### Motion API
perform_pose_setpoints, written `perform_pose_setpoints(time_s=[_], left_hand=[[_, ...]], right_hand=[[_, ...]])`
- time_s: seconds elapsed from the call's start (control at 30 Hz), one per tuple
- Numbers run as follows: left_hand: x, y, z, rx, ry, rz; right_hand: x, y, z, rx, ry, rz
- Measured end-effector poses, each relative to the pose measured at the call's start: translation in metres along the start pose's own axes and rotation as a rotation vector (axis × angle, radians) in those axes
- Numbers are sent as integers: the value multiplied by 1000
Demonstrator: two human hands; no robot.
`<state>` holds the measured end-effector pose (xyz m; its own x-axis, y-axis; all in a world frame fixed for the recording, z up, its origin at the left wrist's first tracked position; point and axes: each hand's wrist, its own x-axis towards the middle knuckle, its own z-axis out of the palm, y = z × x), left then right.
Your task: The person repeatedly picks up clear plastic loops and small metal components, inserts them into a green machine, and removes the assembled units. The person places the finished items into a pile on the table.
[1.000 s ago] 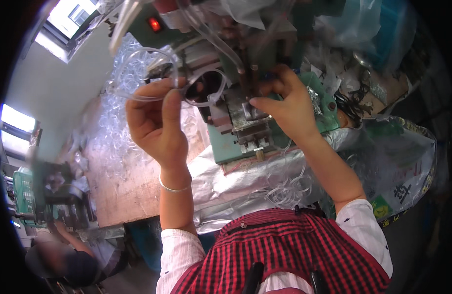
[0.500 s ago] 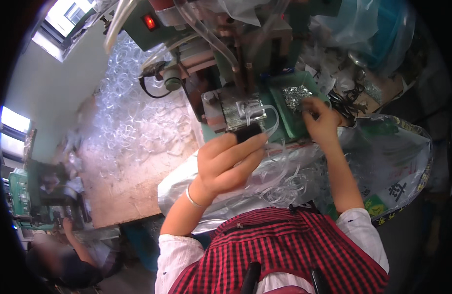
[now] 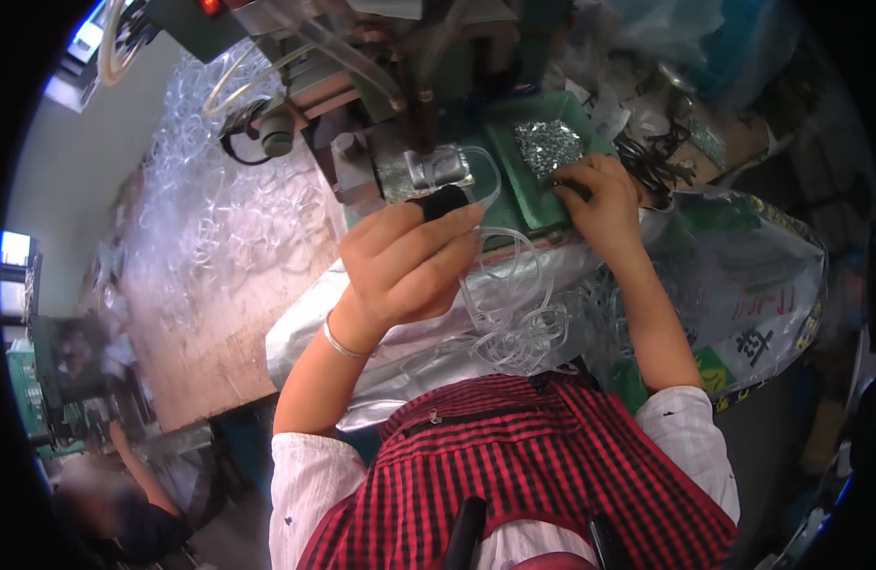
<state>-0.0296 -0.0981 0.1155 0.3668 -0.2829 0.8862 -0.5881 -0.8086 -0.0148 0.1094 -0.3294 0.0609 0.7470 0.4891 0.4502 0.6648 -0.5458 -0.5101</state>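
My left hand (image 3: pixel 409 256), with a black sleeve (image 3: pixel 442 202) on one finger, is closed on a loop of clear plastic tube (image 3: pixel 496 176) in front of the machine's metal work plate (image 3: pixel 395 173). The tube curves back over a small metal block (image 3: pixel 447 168) there. At the near right side of a green tray (image 3: pixel 520 182), my right hand (image 3: pixel 601 204) has its thumb and fingers drawn together. Beside those fingertips lies a heap of small shiny metal pieces (image 3: pixel 549 144). Whatever the fingertips pinch is too small to make out.
The green machine (image 3: pixel 357 81) stands straight ahead. Clear tube rings (image 3: pixel 196 204) cover the table's left part. More coiled tubing (image 3: pixel 523 332) lies on silvery sheeting (image 3: pixel 310 318) before me. A large plastic bag (image 3: pixel 742 275) is at right; another person (image 3: pixel 115 499) sits lower left.
The whole view has shifted, so machine and tray appear further up and left. My right hand, blurred earlier, is now sharper by the tray. The left hand keeps its hold on the tube.
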Motion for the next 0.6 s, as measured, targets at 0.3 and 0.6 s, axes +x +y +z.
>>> perform_pose_setpoints(time_s=[0.3, 0.6], left_hand=[[-58, 59, -60, 102, 21, -277], [-60, -85, -203, 506, 133, -1110]], right_hand=[[-12, 21, 23, 243, 183, 233], [20, -5, 9, 716, 31, 380]])
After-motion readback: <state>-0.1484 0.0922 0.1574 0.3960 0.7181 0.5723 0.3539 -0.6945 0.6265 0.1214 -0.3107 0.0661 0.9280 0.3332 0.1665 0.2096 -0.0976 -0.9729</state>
